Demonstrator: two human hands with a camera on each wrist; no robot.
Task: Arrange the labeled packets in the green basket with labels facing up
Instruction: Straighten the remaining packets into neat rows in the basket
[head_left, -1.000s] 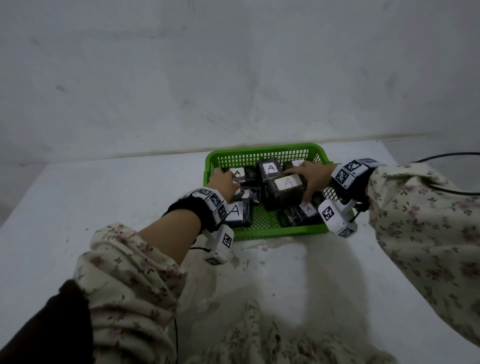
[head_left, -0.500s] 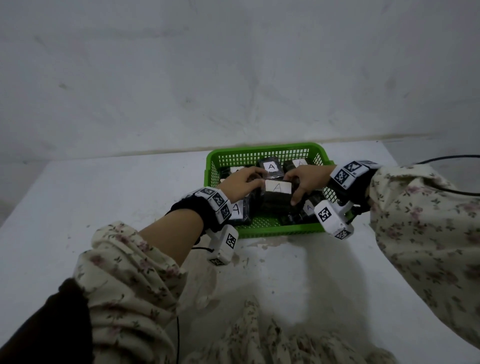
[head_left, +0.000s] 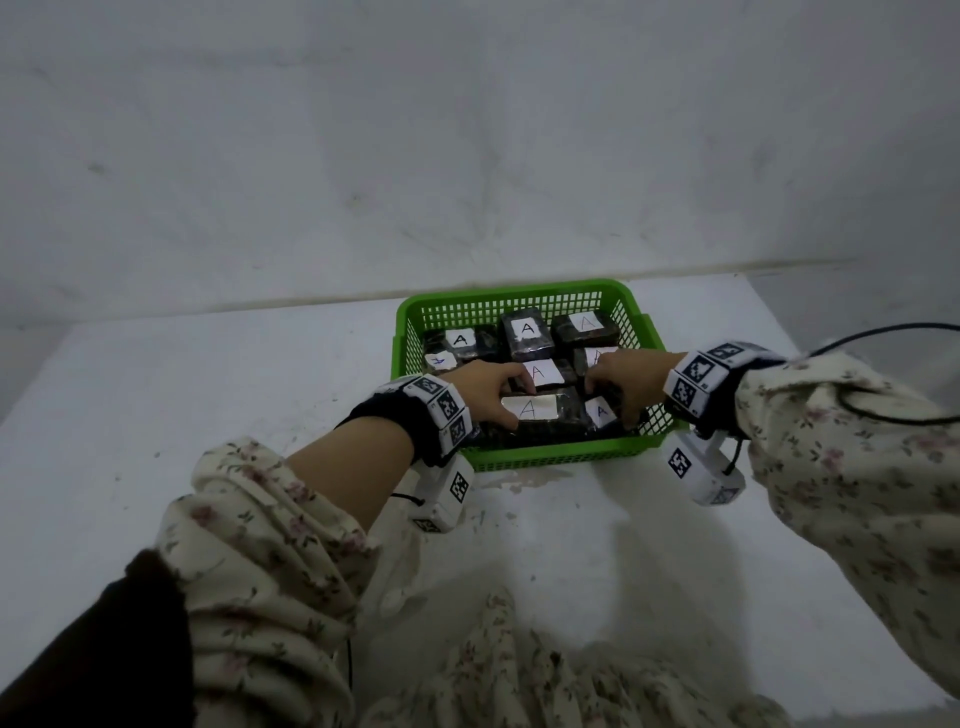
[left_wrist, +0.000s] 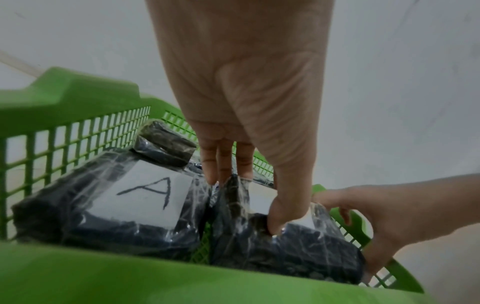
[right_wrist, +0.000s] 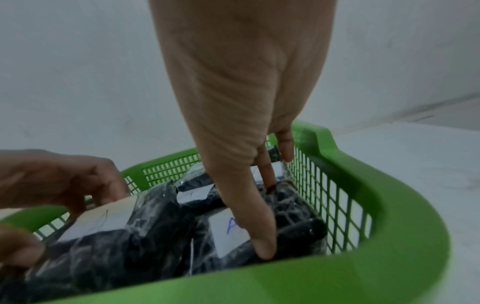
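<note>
**Both hands on the front packet in the basket**

I see the green basket standing on the white bench, near the wall; inside it lie the dark packets, their white "A" labels turned up. My left hand pinches the left end of the front packet, thumb on the near side and fingers on the far side; my right hand grips its right end with curled fingers. A neighbouring packet lies just beside it, label up.

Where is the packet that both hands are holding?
In the head view, the packet sits at the near middle of the green basket, between the left hand and right hand.
</note>
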